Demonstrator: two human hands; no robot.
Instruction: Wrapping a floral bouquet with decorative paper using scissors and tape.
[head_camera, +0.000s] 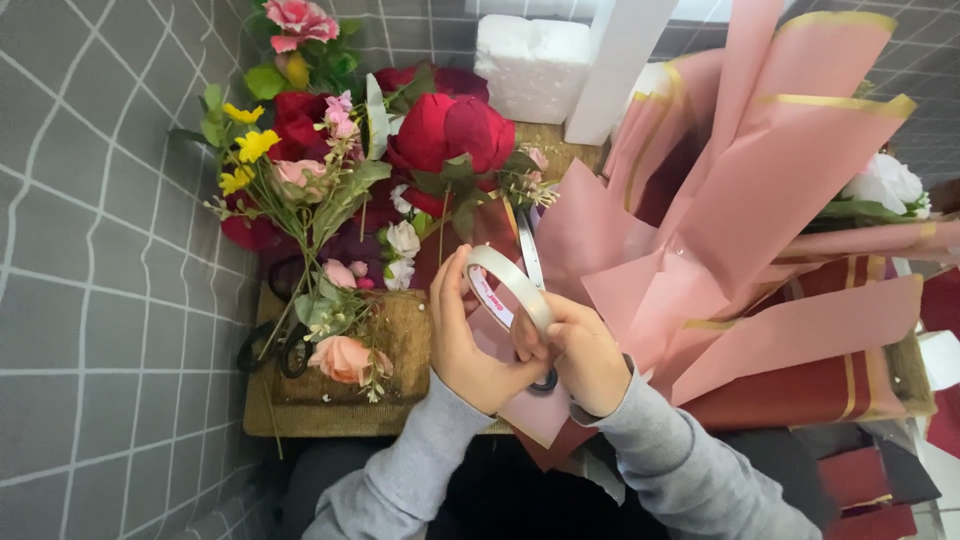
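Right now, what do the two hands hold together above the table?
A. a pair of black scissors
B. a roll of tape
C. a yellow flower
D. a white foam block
B: the left hand and the right hand grip a roll of tape between them; the black scissors lie untouched among the flowers.

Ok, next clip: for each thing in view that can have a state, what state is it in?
left hand: gripping the tape roll's near side
right hand: gripping the roll, with a pair of scissors
tape roll: held up between both hands
scissors: in the right hand, blades shut, pointing away
black scissors: lying on the mat, partly under stems
pink wrapping paper: folded, fanned open
big red flower: in full bloom
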